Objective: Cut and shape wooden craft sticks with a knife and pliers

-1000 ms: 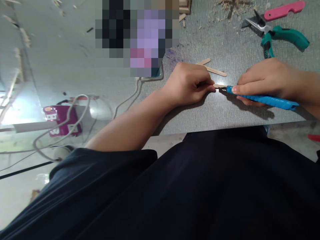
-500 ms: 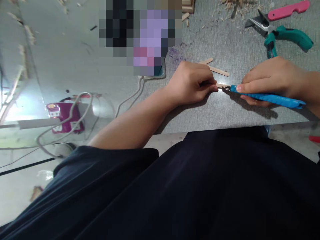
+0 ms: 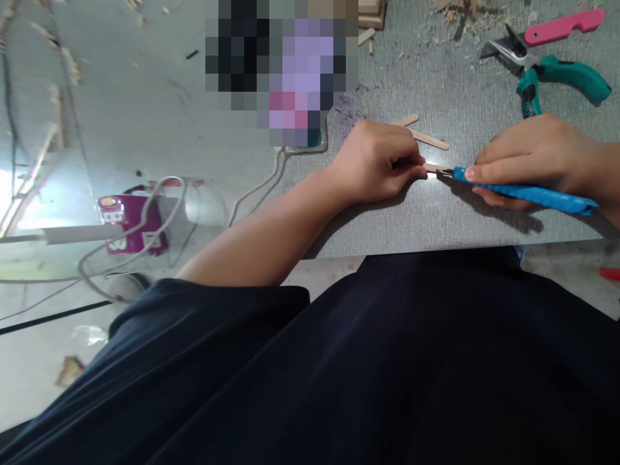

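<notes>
My left hand (image 3: 380, 161) is closed in a pinch on a small wooden stick (image 3: 433, 168), pressing it down on the grey table (image 3: 411, 213). My right hand (image 3: 527, 158) is wrapped round a blue utility knife (image 3: 527, 192), whose blade tip touches the free end of that stick. Two more wooden sticks (image 3: 426, 137) lie just beyond my left hand.
Green-handled pliers (image 3: 557, 71) and a pink-handled tool (image 3: 564, 26) lie at the far right among wood shavings. A magenta power strip (image 3: 130, 226) with grey cables sits on the floor at the left. A red object (image 3: 609, 273) shows at the right edge.
The view has shifted slightly. The knife has slid a little to the right along the stick; my left hand keeps its pinch.
</notes>
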`<action>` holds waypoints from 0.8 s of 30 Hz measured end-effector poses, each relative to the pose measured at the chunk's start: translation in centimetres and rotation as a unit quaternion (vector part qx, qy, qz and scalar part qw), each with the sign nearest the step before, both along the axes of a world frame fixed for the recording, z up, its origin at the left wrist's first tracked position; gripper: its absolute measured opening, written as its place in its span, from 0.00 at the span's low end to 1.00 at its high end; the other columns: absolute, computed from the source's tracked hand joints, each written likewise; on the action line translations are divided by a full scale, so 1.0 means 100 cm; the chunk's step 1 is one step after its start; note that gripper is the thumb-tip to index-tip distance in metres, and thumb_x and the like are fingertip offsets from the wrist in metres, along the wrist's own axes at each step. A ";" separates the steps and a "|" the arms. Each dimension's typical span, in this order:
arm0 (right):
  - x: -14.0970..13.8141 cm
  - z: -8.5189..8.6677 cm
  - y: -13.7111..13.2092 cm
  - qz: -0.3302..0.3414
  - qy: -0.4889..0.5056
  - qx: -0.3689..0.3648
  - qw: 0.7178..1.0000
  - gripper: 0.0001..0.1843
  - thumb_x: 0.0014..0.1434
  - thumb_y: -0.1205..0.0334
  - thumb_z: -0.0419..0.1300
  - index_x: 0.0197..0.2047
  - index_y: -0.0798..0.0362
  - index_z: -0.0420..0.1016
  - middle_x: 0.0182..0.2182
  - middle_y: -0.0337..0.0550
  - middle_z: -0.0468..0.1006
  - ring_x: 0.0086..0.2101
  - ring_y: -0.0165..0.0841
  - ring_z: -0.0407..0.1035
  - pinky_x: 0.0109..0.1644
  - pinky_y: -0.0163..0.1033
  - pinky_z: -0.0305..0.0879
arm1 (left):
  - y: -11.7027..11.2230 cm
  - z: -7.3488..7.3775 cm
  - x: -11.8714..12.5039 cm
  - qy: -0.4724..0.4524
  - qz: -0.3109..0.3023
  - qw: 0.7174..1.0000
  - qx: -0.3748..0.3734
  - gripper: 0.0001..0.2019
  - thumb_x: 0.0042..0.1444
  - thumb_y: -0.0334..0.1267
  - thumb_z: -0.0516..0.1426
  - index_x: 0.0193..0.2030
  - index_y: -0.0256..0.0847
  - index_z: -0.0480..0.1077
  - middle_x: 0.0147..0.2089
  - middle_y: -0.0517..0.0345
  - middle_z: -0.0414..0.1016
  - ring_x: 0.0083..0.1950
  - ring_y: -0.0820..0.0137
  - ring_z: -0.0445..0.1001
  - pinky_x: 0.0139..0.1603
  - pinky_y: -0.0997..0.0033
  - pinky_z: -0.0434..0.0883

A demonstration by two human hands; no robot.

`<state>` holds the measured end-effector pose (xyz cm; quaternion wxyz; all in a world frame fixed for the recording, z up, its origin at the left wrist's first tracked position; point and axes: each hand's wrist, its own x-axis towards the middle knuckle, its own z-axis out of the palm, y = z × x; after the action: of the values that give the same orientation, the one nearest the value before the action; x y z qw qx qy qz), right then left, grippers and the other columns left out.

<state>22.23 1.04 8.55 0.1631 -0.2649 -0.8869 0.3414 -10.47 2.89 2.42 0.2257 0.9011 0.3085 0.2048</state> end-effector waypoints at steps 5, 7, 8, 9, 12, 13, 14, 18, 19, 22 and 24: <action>-0.003 0.001 0.000 0.102 -0.011 0.120 0.987 0.30 0.89 0.44 0.49 0.40 0.44 0.83 0.30 0.33 0.84 0.26 0.28 0.74 0.30 0.41 0.68 | 0.004 -0.003 0.000 -0.041 -0.055 0.996 0.050 0.15 0.75 0.53 0.64 0.38 0.49 0.78 0.32 0.57 0.81 0.31 0.66 0.74 0.34 0.58 0.67; -0.003 0.001 -0.001 0.134 -0.006 0.264 0.955 0.24 0.89 0.55 0.50 0.42 0.46 0.82 0.30 0.32 0.81 0.26 0.29 0.71 0.29 0.42 0.64 | 0.004 -0.003 0.001 -0.042 -0.048 0.996 0.058 0.16 0.77 0.53 0.62 0.38 0.49 0.77 0.33 0.55 0.82 0.32 0.65 0.76 0.35 0.58 0.67; -0.003 0.000 -0.001 0.145 -0.001 0.326 0.934 0.22 0.89 0.59 0.51 0.43 0.46 0.81 0.30 0.32 0.80 0.26 0.29 0.71 0.30 0.43 0.63 | 0.003 -0.003 0.000 -0.042 -0.044 0.996 0.061 0.16 0.77 0.53 0.62 0.38 0.49 0.78 0.34 0.54 0.82 0.32 0.65 0.77 0.35 0.58 0.67; -0.002 0.000 -0.001 0.152 0.003 0.368 0.917 0.21 0.88 0.62 0.52 0.43 0.47 0.80 0.30 0.32 0.80 0.27 0.30 0.71 0.30 0.43 0.64 | 0.003 -0.002 0.000 -0.042 -0.044 0.996 0.064 0.16 0.77 0.53 0.62 0.38 0.49 0.78 0.34 0.54 0.82 0.32 0.64 0.77 0.35 0.58 0.67; 0.001 -0.005 0.001 0.157 0.011 0.407 0.900 0.16 0.88 0.62 0.54 0.47 0.48 0.81 0.33 0.33 0.82 0.29 0.32 0.73 0.31 0.44 0.66 | 0.002 -0.003 -0.001 -0.032 -0.036 0.998 0.050 0.14 0.75 0.53 0.63 0.39 0.50 0.80 0.32 0.54 0.81 0.32 0.63 0.78 0.35 0.58 0.69; 0.002 -0.006 0.001 0.151 0.009 0.408 0.900 0.15 0.88 0.61 0.54 0.49 0.47 0.82 0.34 0.34 0.84 0.29 0.32 0.74 0.30 0.44 0.66 | 0.002 -0.003 -0.001 -0.030 -0.031 0.998 0.043 0.14 0.75 0.53 0.64 0.40 0.50 0.80 0.31 0.55 0.80 0.32 0.63 0.78 0.36 0.58 0.70; 0.003 -0.008 0.002 0.142 0.005 0.411 0.900 0.14 0.88 0.60 0.55 0.51 0.47 0.82 0.35 0.34 0.85 0.29 0.32 0.74 0.30 0.44 0.66 | 0.002 -0.003 -0.001 -0.034 -0.031 0.998 0.039 0.14 0.74 0.53 0.64 0.40 0.50 0.80 0.31 0.55 0.80 0.32 0.63 0.78 0.37 0.58 0.70; 0.004 -0.008 0.001 0.115 -0.001 0.407 0.906 0.09 0.86 0.54 0.60 0.53 0.44 0.82 0.36 0.34 0.86 0.30 0.32 0.76 0.32 0.44 0.69 | 0.002 -0.005 -0.002 -0.054 -0.036 0.997 0.039 0.13 0.74 0.52 0.64 0.40 0.49 0.80 0.32 0.55 0.80 0.33 0.62 0.78 0.39 0.57 0.71; 0.004 -0.007 0.001 0.117 0.002 0.395 0.911 0.09 0.85 0.54 0.61 0.54 0.43 0.82 0.35 0.34 0.85 0.30 0.33 0.77 0.32 0.44 0.69 | 0.002 -0.005 -0.002 -0.046 -0.033 0.998 0.033 0.13 0.74 0.53 0.64 0.40 0.49 0.80 0.32 0.55 0.80 0.34 0.62 0.79 0.40 0.57 0.72; 0.004 -0.002 -0.001 0.116 -0.009 0.369 0.922 0.09 0.85 0.53 0.61 0.56 0.42 0.83 0.37 0.35 0.86 0.32 0.35 0.79 0.34 0.45 0.71 | 0.001 -0.005 -0.002 -0.026 -0.024 0.999 0.014 0.13 0.74 0.54 0.65 0.41 0.50 0.80 0.31 0.55 0.79 0.35 0.61 0.80 0.41 0.57 0.73; 0.006 -0.001 -0.001 0.110 -0.012 0.350 0.930 0.10 0.85 0.51 0.61 0.58 0.41 0.84 0.38 0.36 0.87 0.33 0.35 0.80 0.35 0.45 0.72 | 0.001 -0.004 -0.003 -0.026 -0.023 0.999 0.009 0.14 0.74 0.54 0.65 0.40 0.50 0.80 0.31 0.55 0.79 0.35 0.61 0.80 0.42 0.57 0.74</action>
<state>22.83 0.99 8.49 0.1965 -0.0963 -0.9755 0.0221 -10.72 3.00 2.03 0.2305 0.9043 0.2799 0.2252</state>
